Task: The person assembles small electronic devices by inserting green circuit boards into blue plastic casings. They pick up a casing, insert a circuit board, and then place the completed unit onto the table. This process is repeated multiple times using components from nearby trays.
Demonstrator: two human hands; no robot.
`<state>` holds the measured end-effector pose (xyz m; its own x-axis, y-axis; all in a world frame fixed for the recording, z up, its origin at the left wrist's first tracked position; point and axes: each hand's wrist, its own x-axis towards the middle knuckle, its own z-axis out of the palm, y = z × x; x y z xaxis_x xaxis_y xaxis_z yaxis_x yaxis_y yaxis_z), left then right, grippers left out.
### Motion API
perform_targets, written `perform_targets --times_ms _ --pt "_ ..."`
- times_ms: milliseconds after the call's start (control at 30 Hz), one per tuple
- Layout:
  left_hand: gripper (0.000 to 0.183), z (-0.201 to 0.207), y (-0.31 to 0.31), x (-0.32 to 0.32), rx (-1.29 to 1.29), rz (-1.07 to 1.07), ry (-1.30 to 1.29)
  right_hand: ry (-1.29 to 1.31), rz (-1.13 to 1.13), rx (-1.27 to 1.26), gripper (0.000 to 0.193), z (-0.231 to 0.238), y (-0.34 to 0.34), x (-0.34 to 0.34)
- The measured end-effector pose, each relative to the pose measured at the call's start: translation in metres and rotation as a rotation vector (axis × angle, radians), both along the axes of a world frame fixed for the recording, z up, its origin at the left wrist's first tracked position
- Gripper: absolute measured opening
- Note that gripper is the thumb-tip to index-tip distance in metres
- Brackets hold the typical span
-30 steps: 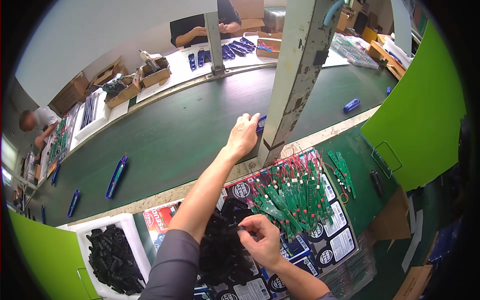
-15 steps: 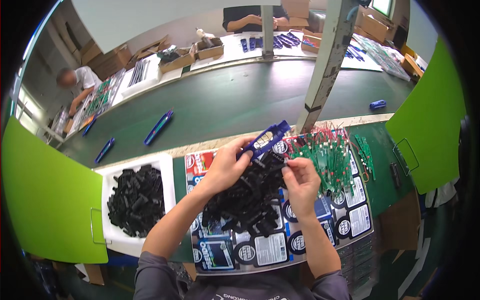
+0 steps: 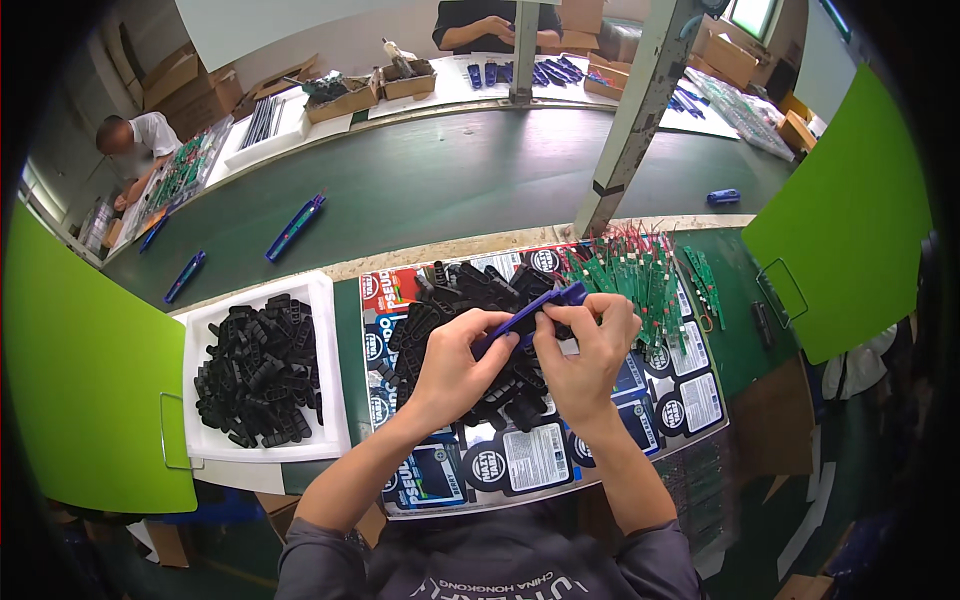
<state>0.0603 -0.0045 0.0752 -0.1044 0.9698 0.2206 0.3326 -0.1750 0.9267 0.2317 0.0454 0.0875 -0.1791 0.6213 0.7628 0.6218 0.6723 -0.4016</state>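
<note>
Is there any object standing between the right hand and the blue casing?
Nothing visible: the right hand is at the blue casing, which the left hand holds. The black parts lie below, not between. Whether the right hand pinches something small is hidden.

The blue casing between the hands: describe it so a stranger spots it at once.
Start at the printed sheet before the person, black parts heaped on it. Above that heap, the left hand grips a narrow blue casing slanting up to the right, the right hand touching it. Unlike the blue pieces on the green belt, it is held up.
</note>
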Motion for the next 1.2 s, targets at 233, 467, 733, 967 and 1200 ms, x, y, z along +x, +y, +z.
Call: perform_targets --times_ms 233,467,733,967,1200 --pt "0.017 -0.001 -0.004 0.007 0.208 0.121 0.147 0.431 0.052 -0.354 0.051 0.009 -0.009 -0.006" --pt "0.019 -0.011 -0.009 0.005 0.218 0.162 0.214 0.427 0.328 -0.753 0.025 -0.020 0.014 0.006" --pt "0.017 -0.024 -0.018 -0.018 0.054 0.216 -0.043 0.112 0.145 -0.399 0.022 -0.021 0.064 0.059" --pt "0.018 -0.030 -0.019 -0.020 0.022 0.190 -0.171 -0.426 -0.112 -0.274 0.016 -0.043 0.108 0.067" --pt "0.020 -0.031 -0.018 -0.024 -0.011 0.114 -0.291 -0.427 -0.152 -0.325 0.017 -0.052 0.115 0.061"
